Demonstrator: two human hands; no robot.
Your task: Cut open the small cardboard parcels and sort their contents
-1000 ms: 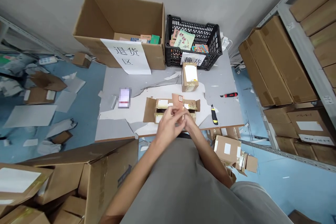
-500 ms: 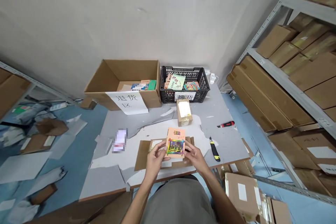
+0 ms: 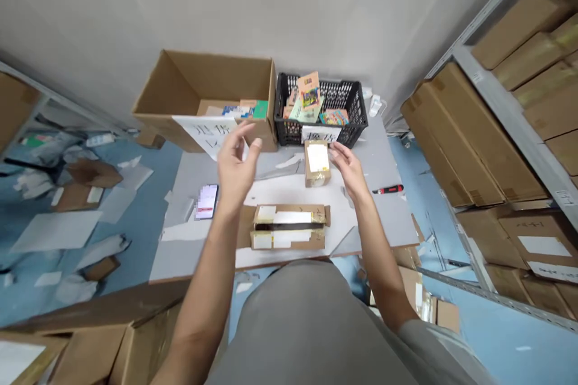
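My left hand (image 3: 237,162) and right hand (image 3: 350,167) hang loose, holding nothing; the orange booklet (image 3: 309,91) is far beyond them, over the black crate (image 3: 350,117) of booklets.

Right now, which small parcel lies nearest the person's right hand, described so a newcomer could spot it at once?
Start at the black crate at the back of the grey table. Just in front of it, beside the right hand, lies the small parcel. Unlike the opened carton nearer the person, it is sealed, with a white label on top.
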